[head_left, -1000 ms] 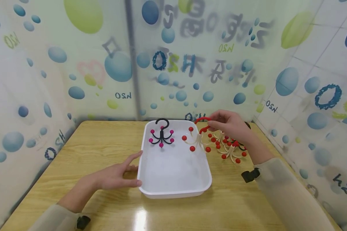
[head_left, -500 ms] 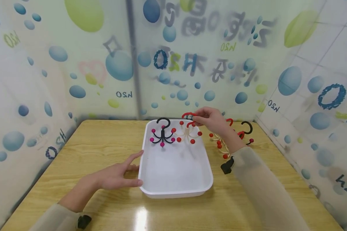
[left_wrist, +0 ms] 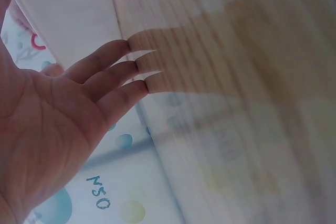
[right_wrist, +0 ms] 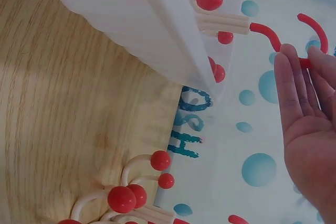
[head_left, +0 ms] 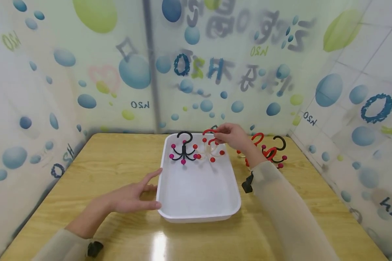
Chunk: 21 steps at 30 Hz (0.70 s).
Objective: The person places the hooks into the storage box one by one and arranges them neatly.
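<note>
In the head view, a white plastic tray (head_left: 199, 192) sits on the wooden table. My left hand (head_left: 127, 198) is at its left side, thumb and fingertips against the rim, fingers fairly straight. Over the tray's far right part, my right hand (head_left: 233, 138) pinches the red hook of a cream multi-arm hanger (head_left: 208, 149) tipped with red balls. The right wrist view shows thumb and fingers on that red hook, with the cream stem (right_wrist: 226, 23) over the tray. Beside it in the tray's far left part stands a black multi-arm hanger (head_left: 184, 150) with magenta balls.
To the right of the tray, more hangers lie grouped on the table (head_left: 117, 163), partly behind the right forearm: a black one (head_left: 280, 141) and cream ones with red hooks (head_left: 270, 153). A bubble-printed curtain (head_left: 202, 94) rises right behind the table's far edge.
My right hand has carried the cream hanger left from the tray's right edge to beside the black one, lowering slightly. The left hand has stayed at the rim.
</note>
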### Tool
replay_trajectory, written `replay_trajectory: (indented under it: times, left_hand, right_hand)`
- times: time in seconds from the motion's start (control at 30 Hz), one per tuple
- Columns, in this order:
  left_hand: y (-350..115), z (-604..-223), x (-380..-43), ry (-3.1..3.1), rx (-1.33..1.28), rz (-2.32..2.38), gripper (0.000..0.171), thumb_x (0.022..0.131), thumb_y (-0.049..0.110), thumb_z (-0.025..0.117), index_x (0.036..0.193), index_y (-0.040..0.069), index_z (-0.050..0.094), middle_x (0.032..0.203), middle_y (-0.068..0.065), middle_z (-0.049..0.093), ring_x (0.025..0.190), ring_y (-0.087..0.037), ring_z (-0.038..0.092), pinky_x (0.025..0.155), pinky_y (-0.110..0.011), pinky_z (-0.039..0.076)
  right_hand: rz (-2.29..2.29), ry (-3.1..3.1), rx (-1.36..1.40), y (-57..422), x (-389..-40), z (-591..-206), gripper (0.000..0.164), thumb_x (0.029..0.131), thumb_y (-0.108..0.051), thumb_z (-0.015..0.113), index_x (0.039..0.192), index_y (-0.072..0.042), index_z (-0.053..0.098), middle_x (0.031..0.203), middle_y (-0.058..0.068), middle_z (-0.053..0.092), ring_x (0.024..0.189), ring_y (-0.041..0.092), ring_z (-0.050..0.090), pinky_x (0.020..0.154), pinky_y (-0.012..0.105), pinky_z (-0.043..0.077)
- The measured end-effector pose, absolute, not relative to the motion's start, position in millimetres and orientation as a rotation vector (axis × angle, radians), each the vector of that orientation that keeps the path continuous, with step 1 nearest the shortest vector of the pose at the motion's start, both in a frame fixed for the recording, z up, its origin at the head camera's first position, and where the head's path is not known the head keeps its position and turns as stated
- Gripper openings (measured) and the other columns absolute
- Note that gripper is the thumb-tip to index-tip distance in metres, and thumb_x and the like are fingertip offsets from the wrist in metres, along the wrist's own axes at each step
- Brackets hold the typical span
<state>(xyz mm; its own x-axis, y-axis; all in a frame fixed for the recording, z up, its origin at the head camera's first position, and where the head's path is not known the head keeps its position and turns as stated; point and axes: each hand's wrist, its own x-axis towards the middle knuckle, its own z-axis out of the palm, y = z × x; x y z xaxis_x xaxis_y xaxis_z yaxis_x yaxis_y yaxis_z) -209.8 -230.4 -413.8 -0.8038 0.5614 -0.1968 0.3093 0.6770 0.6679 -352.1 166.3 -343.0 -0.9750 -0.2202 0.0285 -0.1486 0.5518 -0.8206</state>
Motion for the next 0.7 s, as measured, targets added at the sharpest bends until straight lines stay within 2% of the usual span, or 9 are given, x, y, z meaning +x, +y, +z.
replay_trajectory:
  times: [0.23,0.43,0.7]
  left_hand:
    - [-229,-411,-209,2.484,0.648,0.907,0.108,0.099,0.06,0.076,0.177,0.032,0.006,0.164,-0.018,0.057,0.154,-0.051,0.049,0.123,-0.075,0.036]
    - [-229,-411,-209,2.475,0.635,0.912,0.108,0.099,0.06,0.076,0.177,0.032,0.006,0.164,-0.019,0.057,0.155,-0.051,0.048,0.124,-0.075,0.036]
    - [-230,-412,-210,2.474,0.634,0.91,0.109,0.099,0.06,0.076,0.177,0.033,0.005,0.165,-0.019,0.056,0.154,-0.052,0.048,0.123,-0.075,0.037]
  right_hand:
    - [-1.381,2.666,-0.289,164,-357,-350,0.025,0.111,-0.022,0.068,0.132,-0.007,0.068,0.125,0.016,0.075,0.116,0.033,0.077,0.112,0.047,0.06]
    - [-1.376,2.659,-0.262,161,-359,-355,0.025,0.112,-0.02,0.066,0.133,-0.006,0.066,0.126,0.017,0.073,0.117,0.034,0.077,0.113,0.051,0.058]
    - [-1.389,2.677,-0.225,157,-361,-357,0.028,0.111,-0.019,0.068,0.136,-0.006,0.066,0.124,0.016,0.073,0.113,0.032,0.076,0.113,0.049,0.059]
